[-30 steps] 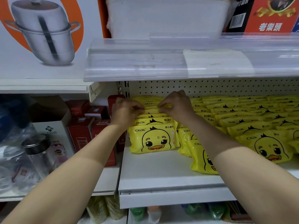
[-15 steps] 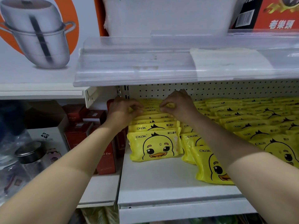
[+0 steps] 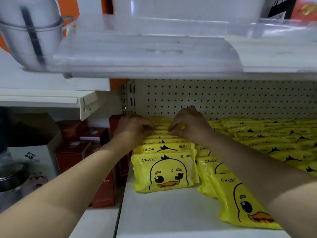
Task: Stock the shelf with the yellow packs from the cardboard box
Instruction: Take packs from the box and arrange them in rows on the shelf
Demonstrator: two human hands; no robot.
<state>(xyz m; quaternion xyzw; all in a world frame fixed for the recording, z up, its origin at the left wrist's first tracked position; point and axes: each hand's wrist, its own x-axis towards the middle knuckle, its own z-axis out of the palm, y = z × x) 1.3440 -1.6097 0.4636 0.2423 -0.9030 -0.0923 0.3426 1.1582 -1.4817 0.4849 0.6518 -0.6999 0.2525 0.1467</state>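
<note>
1. Since half a second ago the view has drawn closer to the shelf (image 3: pixel 163 212) and sits lower. Both hands stay where they were, at the back part of the leftmost row of yellow packs (image 3: pixel 167 146).
2. The left hand (image 3: pixel 135 127) lies knuckles up on the left side of that row. Its fingers are curled down over the top edges of the packs and grip them.
3. The right hand (image 3: pixel 190 125) mirrors it on the right side, with its curled fingertips pinching the top edge of a pack. The two sets of fingertips nearly meet over the middle of the row.
4. The row stands on edge, each pack leaning on the one behind, and runs from the pegboard back panel (image 3: pixel 223 98) toward the front. The front pack (image 3: pixel 164 170) shows a full duck face and the word CKAK.
5. More rows of the same packs fill the shelf to the right. At the near right a tilted pack (image 3: pixel 240 201) leans against the second row, partly hidden by the right forearm.
6. Left of the shelf, on a lower neighbouring board, stand red boxes (image 3: pixel 103 191) and a white carton (image 3: pixel 34 157).
7. Above, a clear price strip (image 3: pixel 145 54) fronts the upper shelf, and a steamer pot picture (image 3: pixel 30 31) shows at the upper left.
</note>
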